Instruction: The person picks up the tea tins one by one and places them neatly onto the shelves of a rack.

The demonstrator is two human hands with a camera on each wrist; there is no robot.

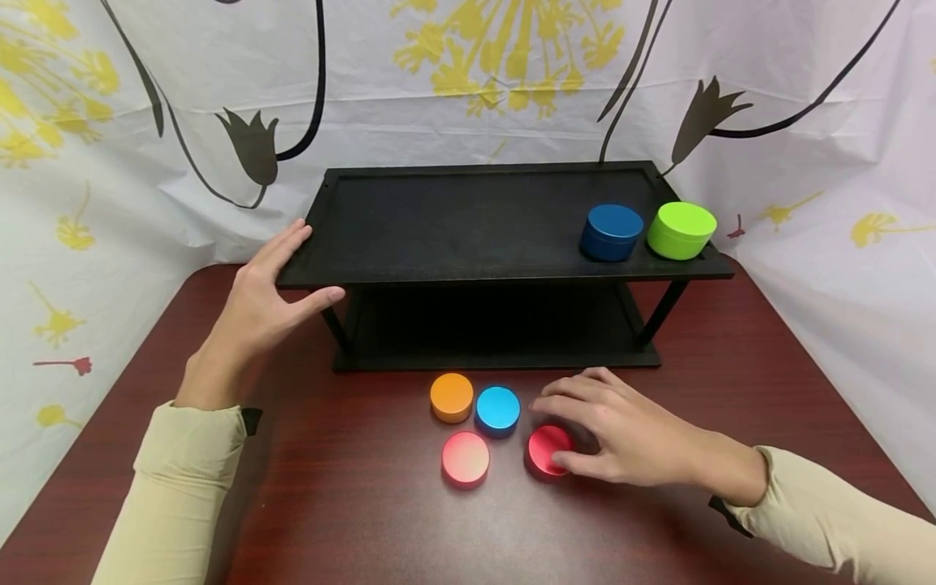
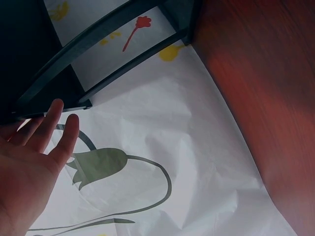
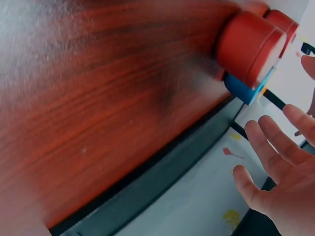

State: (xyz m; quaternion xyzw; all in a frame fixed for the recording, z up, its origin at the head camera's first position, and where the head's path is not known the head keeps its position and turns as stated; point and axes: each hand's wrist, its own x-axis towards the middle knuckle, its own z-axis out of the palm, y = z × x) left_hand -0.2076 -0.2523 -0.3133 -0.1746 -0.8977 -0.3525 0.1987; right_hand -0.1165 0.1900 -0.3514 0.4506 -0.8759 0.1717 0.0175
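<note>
The table spreads out below me, and on it stands the black shelf. My left hand is at the shelf's front left corner, fingers laid nearly straight at the side edge and thumb stretched away beside the front one, curled round nothing; I take it to be steadying the shelf. My right hand comes in from the right, low over the table, fingers arched forward and thumb reaching along the near side. The step in hand looks to be taking the red tin, which sits on the table between my thumb and fingers. They are spread wider than the tin and hold nothing; I cannot tell whether my thumb touches it. The next move, I judge, calls for bringing thumb and fingers together on its sides, without nudging its neighbours: the paler red tin, the light blue tin and the orange tin, clustered to its left. The green tin and dark blue tin stand at the shelf top's right end.
</note>
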